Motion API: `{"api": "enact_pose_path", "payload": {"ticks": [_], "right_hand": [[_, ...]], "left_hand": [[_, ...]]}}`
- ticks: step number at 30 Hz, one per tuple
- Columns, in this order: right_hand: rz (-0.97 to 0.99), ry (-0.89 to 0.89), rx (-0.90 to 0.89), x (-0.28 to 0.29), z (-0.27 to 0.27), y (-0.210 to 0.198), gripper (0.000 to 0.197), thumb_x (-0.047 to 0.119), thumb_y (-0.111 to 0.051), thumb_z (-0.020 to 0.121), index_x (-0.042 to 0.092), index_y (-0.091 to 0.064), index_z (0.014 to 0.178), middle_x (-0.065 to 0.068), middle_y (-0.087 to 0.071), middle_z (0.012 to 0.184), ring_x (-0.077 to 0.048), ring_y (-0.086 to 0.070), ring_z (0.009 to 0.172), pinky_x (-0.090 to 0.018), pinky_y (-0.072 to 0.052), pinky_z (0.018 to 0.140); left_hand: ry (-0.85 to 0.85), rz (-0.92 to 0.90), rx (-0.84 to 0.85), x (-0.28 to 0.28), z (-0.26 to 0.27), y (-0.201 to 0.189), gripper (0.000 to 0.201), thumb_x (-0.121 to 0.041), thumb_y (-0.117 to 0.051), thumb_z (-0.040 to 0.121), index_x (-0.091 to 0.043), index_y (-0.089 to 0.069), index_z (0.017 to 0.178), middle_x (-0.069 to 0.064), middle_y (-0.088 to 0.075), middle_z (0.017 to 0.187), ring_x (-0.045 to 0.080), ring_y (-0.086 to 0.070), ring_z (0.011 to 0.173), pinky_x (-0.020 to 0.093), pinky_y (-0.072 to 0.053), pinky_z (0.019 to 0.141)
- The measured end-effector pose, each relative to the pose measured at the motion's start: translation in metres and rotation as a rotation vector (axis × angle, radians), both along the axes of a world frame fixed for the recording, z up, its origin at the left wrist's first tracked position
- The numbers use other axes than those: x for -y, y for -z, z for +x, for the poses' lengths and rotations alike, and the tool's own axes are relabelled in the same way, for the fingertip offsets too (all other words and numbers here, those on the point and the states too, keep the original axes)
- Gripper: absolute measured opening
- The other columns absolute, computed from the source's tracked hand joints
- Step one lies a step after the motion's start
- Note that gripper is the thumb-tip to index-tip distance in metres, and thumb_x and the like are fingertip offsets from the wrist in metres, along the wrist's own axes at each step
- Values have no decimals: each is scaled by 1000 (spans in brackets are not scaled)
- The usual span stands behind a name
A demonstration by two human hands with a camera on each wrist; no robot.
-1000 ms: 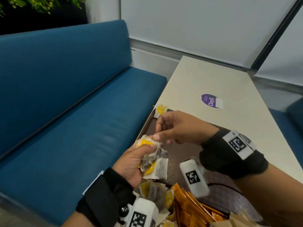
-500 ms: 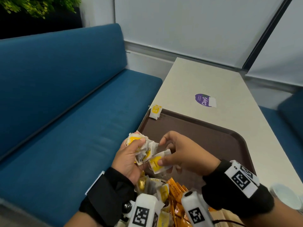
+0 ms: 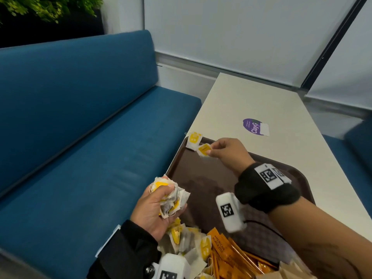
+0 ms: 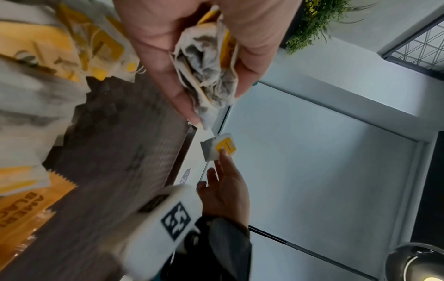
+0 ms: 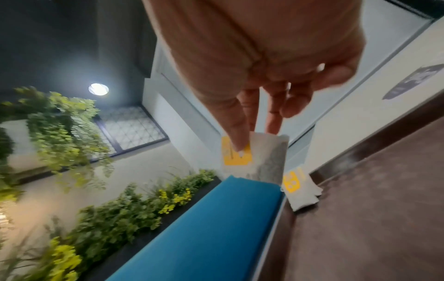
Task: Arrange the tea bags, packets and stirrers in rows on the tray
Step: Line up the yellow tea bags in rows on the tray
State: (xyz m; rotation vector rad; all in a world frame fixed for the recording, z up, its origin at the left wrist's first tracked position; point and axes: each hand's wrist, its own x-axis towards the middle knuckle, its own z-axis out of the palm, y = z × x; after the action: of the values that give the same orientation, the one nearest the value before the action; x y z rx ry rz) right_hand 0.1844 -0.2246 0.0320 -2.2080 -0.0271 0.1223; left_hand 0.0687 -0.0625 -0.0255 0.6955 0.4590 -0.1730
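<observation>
I'm starting the first row: my right hand (image 3: 227,152) pinches one tea bag (image 3: 203,149) just beside the bag (image 3: 193,140) lying at the tray (image 3: 203,178) corner. My left hand (image 3: 159,206) clutches a bunch of bags (image 3: 172,198). Next, I'd lay it down flat alongside.

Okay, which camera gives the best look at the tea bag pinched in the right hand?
The right wrist view: the tea bag shows large, label and pouch both visible. The head view shows only its small yellow label; the left wrist view shows it small and distant.
</observation>
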Motion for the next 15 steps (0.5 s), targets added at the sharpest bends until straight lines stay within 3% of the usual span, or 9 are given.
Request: {"api": "enact_pose_path", "payload": {"ticks": [4, 6, 8, 9, 10, 11, 12, 13, 15], "right_hand": [[61, 101, -95, -7, 47, 25, 26, 2, -63, 87, 13, -55, 65, -3, -49, 58, -11, -43, 50, -16, -31, 37], [142, 148, -174, -15, 65, 35, 26, 0, -58, 90, 14, -52, 68, -7, -52, 62, -14, -49, 51, -15, -31, 35], [134, 149, -214, -20, 73, 42, 10, 5, -55, 92, 11, -61, 87, -9, -59, 80, -16, -58, 64, -18, -45, 48], [129, 197, -282, -20, 78, 44, 15, 11, -53, 94, 9, -63, 104, -10, -62, 97, -19, -63, 80, -21, -52, 64], [46, 202, -340, -21, 82, 41, 26, 18, -51, 96, 11, -60, 119, -10, -61, 115, -22, -61, 101, -24, -51, 83], [-257, 121, -251, -24, 79, 43, 34, 25, -51, 96, 15, -56, 127, -7, -56, 127, -22, -55, 117, -26, -46, 96], [-440, 41, -213, -26, 77, 43, 37, 28, -52, 95, 17, -55, 130, -5, -53, 133, -22, -50, 124, -27, -41, 102], [-503, 30, -228, -30, 76, 41, 38, 29, -52, 95, 17, -55, 131, -5, -53, 135, -22, -48, 126, -27, -39, 105], [-471, 48, -249, -37, 77, 38, 37, 28, -47, 98, 15, -54, 131, -6, -53, 136, -22, -48, 126, -26, -37, 105]], "left_hand": [[6, 14, 13, -5, 3, 4, 20, -5, -53, 88, -19, -61, 99, 8, -67, 81, 24, -65, 72, 30, -55, 48], [15, 8, 27, -6, 4, 6, 19, -5, -53, 87, -18, -63, 97, 7, -69, 76, 22, -67, 67, 31, -55, 48], [26, -2, 46, -5, 0, 6, 20, -4, -55, 82, -16, -63, 96, 7, -71, 74, 22, -67, 63, 31, -55, 47], [31, -7, 59, -5, -2, 5, 24, -5, -58, 76, -15, -63, 97, 7, -71, 75, 22, -68, 62, 32, -54, 46], [38, -15, 74, -4, -4, 5, 30, -6, -60, 70, -14, -63, 99, 7, -72, 77, 21, -68, 61, 32, -54, 45], [44, -24, 86, -3, -6, 5, 36, -8, -60, 65, -14, -63, 100, 7, -72, 79, 21, -69, 60, 32, -54, 45], [46, -23, 94, -2, -7, 5, 39, -9, -60, 63, -14, -63, 101, 7, -72, 80, 22, -69, 60, 32, -54, 45], [54, -27, 100, -2, -9, 4, 40, -9, -60, 62, -14, -63, 101, 7, -72, 80, 22, -69, 60, 33, -54, 45], [78, -22, 113, -1, -9, 2, 41, -9, -61, 60, -14, -63, 100, 8, -73, 80, 23, -69, 61, 35, -56, 48]]}}
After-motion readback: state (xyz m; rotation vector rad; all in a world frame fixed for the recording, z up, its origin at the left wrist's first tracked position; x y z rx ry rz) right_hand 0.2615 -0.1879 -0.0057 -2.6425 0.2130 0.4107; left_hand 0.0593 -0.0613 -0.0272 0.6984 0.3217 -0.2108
